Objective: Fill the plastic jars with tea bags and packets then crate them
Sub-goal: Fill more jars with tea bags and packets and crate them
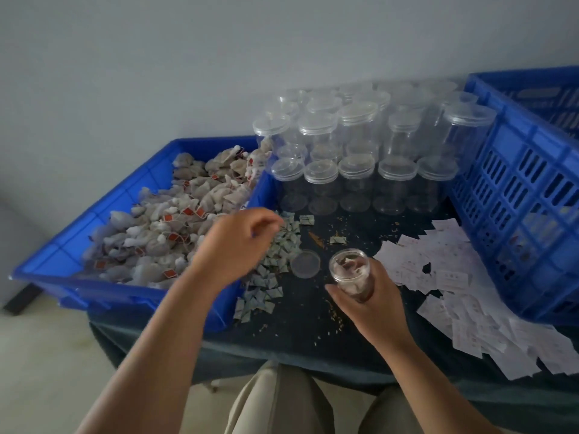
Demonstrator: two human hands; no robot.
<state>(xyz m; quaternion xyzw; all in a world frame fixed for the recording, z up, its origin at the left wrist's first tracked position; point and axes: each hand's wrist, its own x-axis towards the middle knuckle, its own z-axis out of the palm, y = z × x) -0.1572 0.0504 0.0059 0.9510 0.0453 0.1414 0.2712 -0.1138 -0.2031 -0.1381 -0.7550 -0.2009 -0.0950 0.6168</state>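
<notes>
My right hand [372, 303] grips an open clear plastic jar [352, 272] with a few tea bags inside, held tilted above the dark table. Its round lid [305, 263] lies flat just left of it. My left hand [233, 245] hovers over a pile of small grey-green packets [275, 261], fingers curled downward. Whether they pinch a packet is hidden. A blue tray [78, 270] on the left is heaped with tea bags [175, 220] bearing red tags. A tall blue slatted crate [526, 195] stands on the right.
Several empty lidded clear jars [357, 151] stand stacked at the back of the table. White paper slips [463, 292] lie scattered at the front right, partly under the crate. Tea crumbs dot the dark cloth [313, 327]. My knees are below the table edge.
</notes>
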